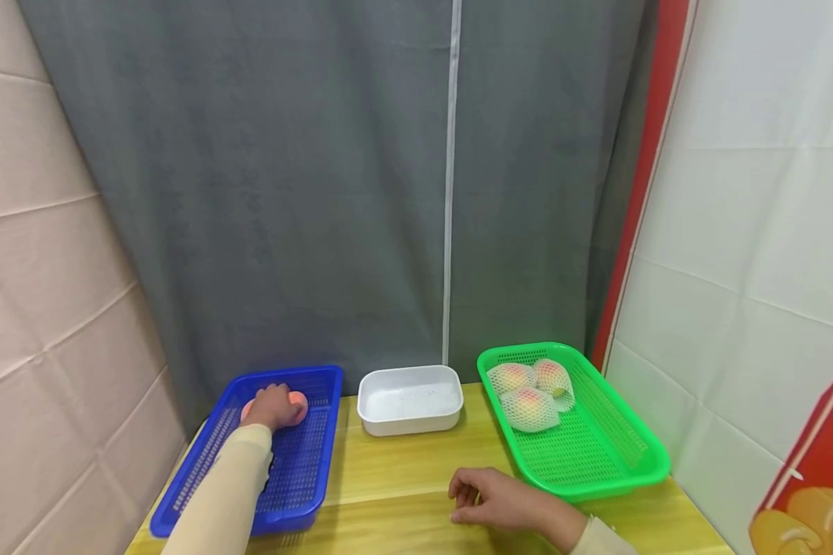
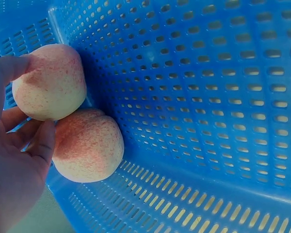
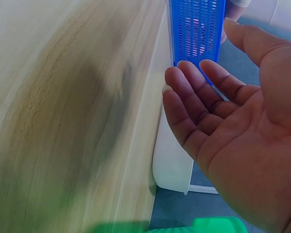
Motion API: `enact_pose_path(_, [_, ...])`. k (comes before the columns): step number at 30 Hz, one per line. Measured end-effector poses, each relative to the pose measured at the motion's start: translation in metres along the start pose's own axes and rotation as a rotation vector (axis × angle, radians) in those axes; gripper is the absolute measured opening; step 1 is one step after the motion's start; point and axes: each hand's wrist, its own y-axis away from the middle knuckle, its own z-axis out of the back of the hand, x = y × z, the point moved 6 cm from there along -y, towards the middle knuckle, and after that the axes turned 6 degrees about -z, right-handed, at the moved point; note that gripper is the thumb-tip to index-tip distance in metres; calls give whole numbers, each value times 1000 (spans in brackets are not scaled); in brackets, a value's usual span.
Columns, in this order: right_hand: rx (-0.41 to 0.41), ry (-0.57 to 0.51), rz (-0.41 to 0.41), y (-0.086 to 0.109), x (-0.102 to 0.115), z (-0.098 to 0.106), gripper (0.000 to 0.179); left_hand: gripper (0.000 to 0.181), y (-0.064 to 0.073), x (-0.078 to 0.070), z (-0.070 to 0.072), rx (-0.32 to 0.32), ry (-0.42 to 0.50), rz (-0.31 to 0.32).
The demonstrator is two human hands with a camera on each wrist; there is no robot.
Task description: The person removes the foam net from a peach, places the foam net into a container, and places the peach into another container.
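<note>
In the left wrist view my left hand point(image 2: 19, 145) grips a pinkish peach point(image 2: 53, 82), thumb on one side and fingertips curled round the other. A second peach point(image 2: 89, 145) lies against it, right beside the fingertips. Both are at one end of the blue perforated basket point(image 1: 298, 478), seen at the left of the head view, where the left hand point(image 1: 271, 407) partly covers them. My right hand point(image 1: 496, 499) is held over the wooden table with its fingers loosely bent. Nothing is in its palm, as the right wrist view shows.
A white rectangular tub point(image 1: 409, 422) stands between the baskets near the curtain point(image 1: 319, 193). On the right, the green basket point(image 1: 583, 455) contains three fruits in white foam nets point(image 1: 530, 408). The wooden table point(image 1: 382, 470) is bordered by fabric walls left and right.
</note>
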Motion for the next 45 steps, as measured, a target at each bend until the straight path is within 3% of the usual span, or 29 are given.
enact_pose_path(5, [7, 17, -3, 1, 0, -2, 14, 57, 0, 1, -3, 13, 7, 36])
enact_pose_path(12, [10, 13, -13, 3, -1, -3, 14, 47, 0, -7, 6, -74, 7, 9])
enact_pose_path(17, [13, 6, -18, 3, 0, -3, 14, 47, 5, -12, 10, -93, 26, 33])
enact_pose_path(29, [22, -2, -4, 5, 2, -4, 14, 60, 13, -11, 10, -36, 87, 71])
enact_pose_path(45, [47, -33, -8, 5, -3, -8, 13, 52, 22, -34, 26, -74, 53, 45])
